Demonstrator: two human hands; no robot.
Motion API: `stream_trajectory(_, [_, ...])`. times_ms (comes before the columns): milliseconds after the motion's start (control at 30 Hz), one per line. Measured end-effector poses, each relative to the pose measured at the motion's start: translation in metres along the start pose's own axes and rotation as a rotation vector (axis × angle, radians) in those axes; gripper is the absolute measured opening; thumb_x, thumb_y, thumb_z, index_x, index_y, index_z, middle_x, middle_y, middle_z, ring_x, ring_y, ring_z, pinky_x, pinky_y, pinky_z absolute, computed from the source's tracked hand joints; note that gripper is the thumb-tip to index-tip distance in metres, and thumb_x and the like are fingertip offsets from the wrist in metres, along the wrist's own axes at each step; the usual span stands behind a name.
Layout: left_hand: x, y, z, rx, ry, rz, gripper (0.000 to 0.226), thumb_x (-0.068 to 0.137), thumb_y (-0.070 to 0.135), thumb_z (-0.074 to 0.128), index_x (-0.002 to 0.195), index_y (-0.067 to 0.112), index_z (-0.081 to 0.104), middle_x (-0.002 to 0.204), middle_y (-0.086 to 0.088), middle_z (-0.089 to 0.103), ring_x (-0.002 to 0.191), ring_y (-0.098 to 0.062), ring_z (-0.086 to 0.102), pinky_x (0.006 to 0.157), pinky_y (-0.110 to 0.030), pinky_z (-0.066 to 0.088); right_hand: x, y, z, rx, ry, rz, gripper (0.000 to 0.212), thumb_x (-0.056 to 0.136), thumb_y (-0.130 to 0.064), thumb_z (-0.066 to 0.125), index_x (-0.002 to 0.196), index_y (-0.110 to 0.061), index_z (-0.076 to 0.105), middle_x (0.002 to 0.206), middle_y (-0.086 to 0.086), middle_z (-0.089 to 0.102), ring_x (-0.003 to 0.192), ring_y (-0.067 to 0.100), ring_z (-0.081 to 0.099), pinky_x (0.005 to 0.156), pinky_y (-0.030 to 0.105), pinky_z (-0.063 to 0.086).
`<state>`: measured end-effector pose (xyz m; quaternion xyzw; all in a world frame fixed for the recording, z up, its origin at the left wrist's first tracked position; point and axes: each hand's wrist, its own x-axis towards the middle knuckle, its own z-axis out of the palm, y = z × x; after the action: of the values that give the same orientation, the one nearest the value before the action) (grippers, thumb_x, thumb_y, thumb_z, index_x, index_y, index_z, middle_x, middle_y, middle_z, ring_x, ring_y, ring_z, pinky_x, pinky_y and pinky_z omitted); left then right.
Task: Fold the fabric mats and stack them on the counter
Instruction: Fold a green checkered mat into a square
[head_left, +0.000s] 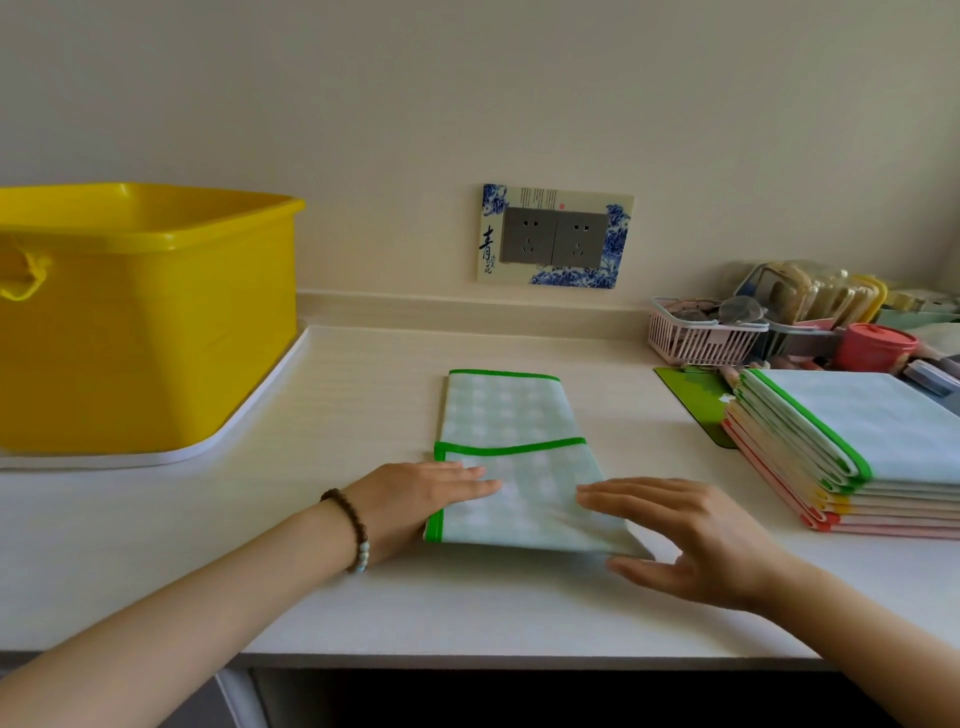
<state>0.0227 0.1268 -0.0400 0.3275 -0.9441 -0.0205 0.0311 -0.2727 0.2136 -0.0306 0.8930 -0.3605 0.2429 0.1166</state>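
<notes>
A pale green checked fabric mat (511, 415) with green trim lies folded in a long strip on the white counter (363, 597), its near end doubled over. My left hand (415, 493) rests flat on the mat's near left part, fingers straight. My right hand (691, 535) lies at the mat's near right corner, fingers straight on the cloth and thumb by the near edge. To the right sits a stack of folded mats (852, 457), trimmed in green, yellow and pink.
A large yellow plastic tub (140, 322) stands on a white tray at the left. A double wall socket (555, 236) is behind the mat. At the back right are a pink basket (701, 338), a red lidded pot (875, 345) and clutter. A green board (696, 400) lies under the stack.
</notes>
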Motion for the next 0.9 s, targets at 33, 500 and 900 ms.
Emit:
stream_trajectory(33, [-0.001,-0.002,0.001,-0.032,-0.008,-0.007,0.091,0.087,-0.017,0.031,0.136,0.051,-0.004,0.154,0.019,0.012,0.142,-0.002,0.013,0.111,-0.016,0.021,0.000,0.003,-0.001,0.023,-0.024,0.025,0.050,0.085,-0.051,0.061,0.127,-0.024,0.058,0.128,-0.013,0.059,0.119,0.004,0.056,0.095,0.025,0.049])
stream_trajectory(500, [-0.012,0.013,0.011,0.013,0.063,0.086,0.068,0.087,0.012,0.017,0.136,0.051,-0.009,0.155,0.016,-0.006,0.142,-0.007,-0.018,0.117,-0.026,-0.007,0.014,0.025,0.022,0.125,-0.439,0.190,0.057,0.088,-0.052,0.051,0.140,-0.054,0.026,0.151,-0.029,0.018,0.138,-0.011,0.016,0.112,0.009,0.008])
stream_trajectory(900, [0.015,-0.009,-0.002,-0.425,0.184,-0.212,0.033,0.091,0.032,0.046,0.121,0.027,0.061,0.110,0.002,0.059,0.105,-0.010,0.053,0.086,-0.010,0.036,0.011,0.046,0.047,0.358,-0.313,0.490,0.020,0.086,-0.028,0.068,0.098,-0.043,0.071,0.097,-0.040,0.063,0.114,-0.009,0.054,0.095,0.009,0.040])
